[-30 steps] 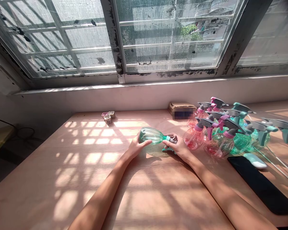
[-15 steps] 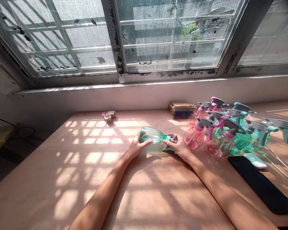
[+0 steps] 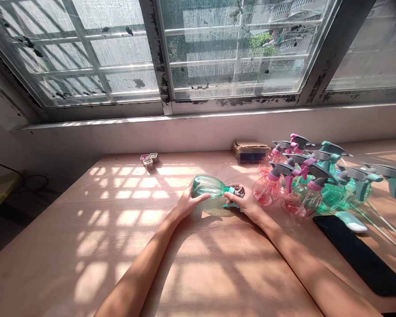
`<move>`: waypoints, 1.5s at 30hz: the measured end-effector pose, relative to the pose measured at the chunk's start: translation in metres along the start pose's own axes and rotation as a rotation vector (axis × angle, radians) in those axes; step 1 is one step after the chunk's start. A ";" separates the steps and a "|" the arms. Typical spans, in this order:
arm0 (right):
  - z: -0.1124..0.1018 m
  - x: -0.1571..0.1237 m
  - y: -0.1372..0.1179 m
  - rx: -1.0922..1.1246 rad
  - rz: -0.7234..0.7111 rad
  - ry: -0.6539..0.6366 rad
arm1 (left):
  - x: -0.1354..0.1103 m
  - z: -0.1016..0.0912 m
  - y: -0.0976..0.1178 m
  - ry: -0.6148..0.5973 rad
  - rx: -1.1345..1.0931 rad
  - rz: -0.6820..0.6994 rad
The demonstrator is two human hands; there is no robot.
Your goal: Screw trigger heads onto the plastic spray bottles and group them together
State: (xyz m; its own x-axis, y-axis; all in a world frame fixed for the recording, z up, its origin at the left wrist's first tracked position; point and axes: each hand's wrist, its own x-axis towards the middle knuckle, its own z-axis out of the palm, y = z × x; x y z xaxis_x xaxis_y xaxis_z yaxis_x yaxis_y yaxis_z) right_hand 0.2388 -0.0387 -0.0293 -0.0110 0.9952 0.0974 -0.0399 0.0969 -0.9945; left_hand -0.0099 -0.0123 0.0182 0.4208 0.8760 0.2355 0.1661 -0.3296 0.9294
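My left hand [image 3: 192,203] wraps the body of a clear green plastic spray bottle [image 3: 207,186], which lies on its side just above the tabletop. My right hand [image 3: 246,202] grips the bottle's neck, where a grey and teal trigger spray head [image 3: 239,192] is partly hidden by my fingers. A teal trigger piece [image 3: 230,206] shows below those fingers. Just right of my right hand stands a pink spray bottle [image 3: 267,190], the nearest of a crowded group of pink and green spray bottles [image 3: 303,185].
The wooden table [image 3: 185,273] is striped with sunlight. A black phone [image 3: 359,253] and a white and teal object [image 3: 351,221] lie at the right. A cardboard box [image 3: 251,152] and small square holders [image 3: 148,161] stand by the wall, below a window [image 3: 231,53].
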 end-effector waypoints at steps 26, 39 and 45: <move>0.001 0.001 0.001 0.008 0.019 0.008 | -0.001 -0.001 0.004 -0.020 -0.022 -0.056; 0.003 -0.003 -0.004 0.020 0.027 -0.004 | -0.002 -0.002 0.002 -0.003 -0.051 -0.092; -0.002 -0.001 -0.004 -0.016 0.023 -0.008 | -0.002 -0.003 0.001 -0.026 -0.037 -0.080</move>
State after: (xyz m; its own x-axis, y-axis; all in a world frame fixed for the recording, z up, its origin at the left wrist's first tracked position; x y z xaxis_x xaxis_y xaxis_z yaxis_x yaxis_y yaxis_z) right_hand 0.2409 -0.0403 -0.0259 -0.0194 0.9970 0.0743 -0.0233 0.0739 -0.9970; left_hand -0.0133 -0.0129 0.0192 0.4308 0.8895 0.1525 0.1675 -0.2449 0.9550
